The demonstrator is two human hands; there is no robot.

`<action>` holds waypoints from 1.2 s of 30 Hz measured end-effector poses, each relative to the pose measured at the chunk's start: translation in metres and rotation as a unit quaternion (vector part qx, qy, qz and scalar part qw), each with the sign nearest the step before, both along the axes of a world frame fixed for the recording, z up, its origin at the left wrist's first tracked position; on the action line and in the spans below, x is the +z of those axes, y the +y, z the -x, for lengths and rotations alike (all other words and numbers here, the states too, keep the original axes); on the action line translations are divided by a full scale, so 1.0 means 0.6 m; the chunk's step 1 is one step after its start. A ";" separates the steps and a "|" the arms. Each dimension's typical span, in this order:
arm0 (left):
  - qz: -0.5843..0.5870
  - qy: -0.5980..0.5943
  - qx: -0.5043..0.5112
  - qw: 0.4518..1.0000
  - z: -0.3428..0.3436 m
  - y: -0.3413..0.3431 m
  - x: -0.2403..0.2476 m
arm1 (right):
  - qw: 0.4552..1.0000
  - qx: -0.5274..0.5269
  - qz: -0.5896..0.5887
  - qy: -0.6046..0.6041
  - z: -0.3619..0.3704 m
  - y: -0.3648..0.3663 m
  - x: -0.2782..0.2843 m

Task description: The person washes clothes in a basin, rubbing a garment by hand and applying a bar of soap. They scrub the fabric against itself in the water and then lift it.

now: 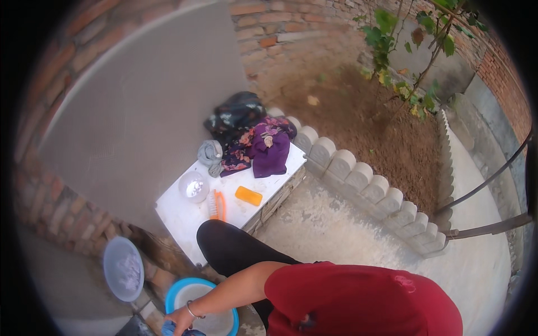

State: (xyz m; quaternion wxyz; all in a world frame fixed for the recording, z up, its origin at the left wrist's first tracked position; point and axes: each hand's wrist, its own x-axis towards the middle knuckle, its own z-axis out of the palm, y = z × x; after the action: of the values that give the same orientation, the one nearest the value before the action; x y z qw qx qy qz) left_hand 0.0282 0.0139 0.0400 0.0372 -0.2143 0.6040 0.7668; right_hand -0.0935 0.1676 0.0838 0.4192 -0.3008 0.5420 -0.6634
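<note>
Head view: I've got one arm in frame, reaching across the dark trouser leg (241,246) to the basin.
Right hand (180,319): at the lower edge, side judged from how the shoulder and knee lie; bracelet (192,309) on the wrist.
Grip: fingers look clamped on blue cloth (193,332); fingertips I can't make out.
Left hand: out of frame, can't tell its state.
Blue cloth location: under the right hand, over the near left part of the blue-rimmed basin (193,281); whether it touches the rim, I can't tell.
Blue cloth handling: soft, limp, no stiffness, not fragile, I'd judge; likely heavier and slippery if wet, though wetness doesn't show.
Blue cloth hold: I'd take a bunched fold in the whole palm, not a loose edge.
Blue cloth axis: visible strip runs roughly left to right along the frame's bottom; the rest is cut off, so no true long axis or clear pointing end.
White tabletop (178,215): orange brush (222,208), long axis roughly up-down, bristles facing left; orange bar (248,196) to its right, lying crosswise, right end lower.
</note>
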 end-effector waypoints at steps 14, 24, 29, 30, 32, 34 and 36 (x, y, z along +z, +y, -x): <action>-0.254 0.009 -0.030 0.967 -0.003 0.030 0.090 | 0.911 -0.092 0.077 0.394 0.072 0.005 0.021; -0.383 0.065 -0.059 0.920 -0.010 -0.005 0.046 | 0.987 0.018 0.070 0.142 -0.019 -0.045 0.122; -0.362 0.022 -0.017 0.932 -0.013 0.017 0.067 | 0.976 -0.055 0.056 0.205 -0.019 -0.080 0.087; -0.356 0.009 -0.009 0.934 -0.013 0.022 0.071 | 0.971 -0.071 0.051 0.221 -0.016 -0.084 0.079; -0.334 -0.013 0.005 0.942 -0.011 0.031 0.078 | 0.962 -0.108 0.045 0.246 -0.008 -0.089 0.064; -0.273 -0.054 0.018 0.960 -0.007 0.038 0.083 | 0.953 -0.152 0.043 0.258 -0.007 -0.096 0.049; -0.189 -0.105 0.023 0.976 0.002 0.048 0.086 | 0.936 -0.217 0.031 0.275 -0.010 -0.105 0.024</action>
State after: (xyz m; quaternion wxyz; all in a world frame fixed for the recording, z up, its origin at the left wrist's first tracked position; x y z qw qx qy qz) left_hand 0.0271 0.0430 0.0914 0.1223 -0.2970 0.4358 0.8408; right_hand -0.0873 0.1044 0.0984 0.0900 -0.3593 0.6673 -0.6462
